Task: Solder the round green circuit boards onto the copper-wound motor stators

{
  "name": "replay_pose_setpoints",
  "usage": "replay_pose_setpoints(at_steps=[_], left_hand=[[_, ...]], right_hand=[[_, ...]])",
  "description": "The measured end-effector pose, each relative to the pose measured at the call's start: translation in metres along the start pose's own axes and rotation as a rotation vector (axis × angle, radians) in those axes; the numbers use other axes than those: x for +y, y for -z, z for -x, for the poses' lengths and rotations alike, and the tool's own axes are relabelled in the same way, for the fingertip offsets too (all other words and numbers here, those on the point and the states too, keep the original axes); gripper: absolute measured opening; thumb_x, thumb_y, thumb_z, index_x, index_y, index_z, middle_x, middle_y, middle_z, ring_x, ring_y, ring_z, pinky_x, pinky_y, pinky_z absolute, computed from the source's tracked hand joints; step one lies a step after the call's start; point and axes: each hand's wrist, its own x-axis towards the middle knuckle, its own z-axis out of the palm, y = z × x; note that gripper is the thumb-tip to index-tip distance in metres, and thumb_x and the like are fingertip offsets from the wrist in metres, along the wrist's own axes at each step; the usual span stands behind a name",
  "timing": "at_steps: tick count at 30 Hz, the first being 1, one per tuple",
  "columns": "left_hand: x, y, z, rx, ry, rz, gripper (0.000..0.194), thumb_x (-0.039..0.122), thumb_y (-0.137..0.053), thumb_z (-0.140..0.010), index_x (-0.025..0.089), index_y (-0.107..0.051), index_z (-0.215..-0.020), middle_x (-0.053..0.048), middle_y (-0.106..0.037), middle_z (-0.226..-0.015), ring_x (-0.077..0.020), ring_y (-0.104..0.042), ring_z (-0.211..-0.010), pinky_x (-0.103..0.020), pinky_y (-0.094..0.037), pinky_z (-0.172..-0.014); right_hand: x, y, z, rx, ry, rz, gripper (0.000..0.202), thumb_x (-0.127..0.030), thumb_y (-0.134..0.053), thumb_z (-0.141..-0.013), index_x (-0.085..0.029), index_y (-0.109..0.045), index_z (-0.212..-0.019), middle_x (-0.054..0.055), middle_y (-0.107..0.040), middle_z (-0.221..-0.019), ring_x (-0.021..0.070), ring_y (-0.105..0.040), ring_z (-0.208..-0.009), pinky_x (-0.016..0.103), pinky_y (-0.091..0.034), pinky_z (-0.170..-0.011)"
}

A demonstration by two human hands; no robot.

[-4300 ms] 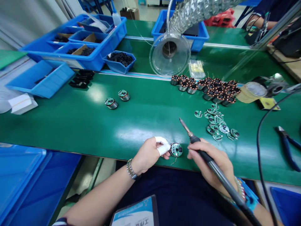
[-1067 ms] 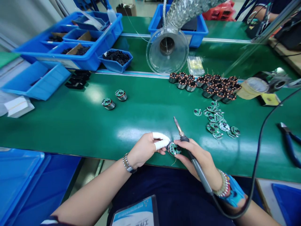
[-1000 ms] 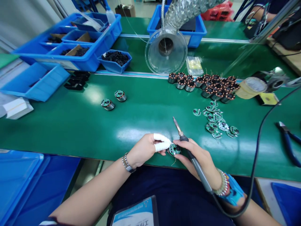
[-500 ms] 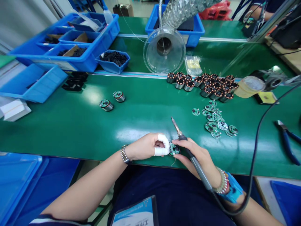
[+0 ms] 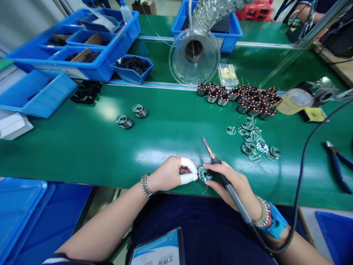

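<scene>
A round green circuit board [image 5: 204,174] is held low over the near edge of the glossy green work surface [image 5: 165,140], roughly midway between left and right. Whatever lies beneath it is mostly hidden; a thin loose wire [image 5: 204,190] trails from its near side.

Since the earliest view, the right hand [image 5: 238,186] has been brought in from the right, and its thumb and index finger are now set against the near and far edges of the board, apparently bracing it. The black-handled soldering iron [image 5: 234,197] is gripped in the same hand, its bare metal tip pointed to the far side, well apart from the board. More recently, the fingers of the left hand [image 5: 167,173] have been rounded into an open loop: the white-covered thumb and index finger are curved toward each other, with their tips at the board's left edge. Whether the edge or a fine wire is pinched there cannot be told. By this change, the work seems to be positioning by touch rather than heating, since the tip is kept away.

Farther left, two silver cylinders topped with green boards [image 5: 132,116] are stood side by side. To the far right, loose round boards [image 5: 250,138] are heaped near copper-wound metal cores [image 5: 253,99].
</scene>
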Motion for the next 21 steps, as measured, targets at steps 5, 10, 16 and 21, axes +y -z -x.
replay_pose_setpoints(at_steps=[5, 10, 16, 21], left_hand=[[0.003, -0.002, 0.000, 0.020, -0.045, -0.066, 0.000, 0.013, -0.059, -0.068, 0.013, -0.059, -0.068, -0.003, -0.062, -0.075, -0.0106, -0.059, -0.068, -0.023, -0.050, -0.065], [0.002, -0.003, 0.000, 0.042, -0.065, -0.125, 0.002, 0.013, -0.057, -0.069, 0.014, -0.059, -0.070, -0.003, -0.064, -0.074, -0.0113, -0.060, -0.068, -0.023, -0.050, -0.065], [0.004, -0.004, 0.002, 0.074, -0.157, -0.259, 0.005, 0.012, -0.055, -0.070, 0.013, -0.060, -0.069, -0.003, -0.064, -0.072, -0.0106, -0.058, -0.064, -0.022, -0.048, -0.062], [0.007, -0.004, 0.002, 0.076, -0.154, -0.300, 0.005, 0.012, -0.055, -0.070, 0.013, -0.059, -0.069, -0.004, -0.064, -0.071, -0.0109, -0.058, -0.063, -0.022, -0.047, -0.060]], right_hand=[[-0.001, 0.000, 0.002, 0.009, 0.026, 0.020, 0.036, -0.017, -0.057, -0.079, -0.020, -0.047, -0.114, 0.007, -0.061, -0.103, 0.0165, -0.059, -0.094, 0.031, -0.051, -0.080], [-0.002, 0.003, 0.003, 0.017, 0.075, 0.066, 0.044, -0.015, -0.060, -0.076, -0.020, -0.044, -0.117, 0.008, -0.060, -0.112, 0.0186, -0.055, -0.106, 0.034, -0.047, -0.090], [-0.015, 0.022, 0.004, 0.104, 0.107, 0.088, 0.039, -0.007, -0.059, -0.074, -0.020, -0.050, -0.110, 0.006, -0.066, -0.096, 0.0180, -0.061, -0.091, 0.034, -0.049, -0.084], [-0.033, 0.045, 0.004, 0.092, 0.189, 0.052, 0.038, -0.010, -0.055, -0.075, -0.015, -0.053, -0.113, 0.004, -0.060, -0.071, 0.0166, -0.058, -0.069, 0.031, -0.049, -0.062]])
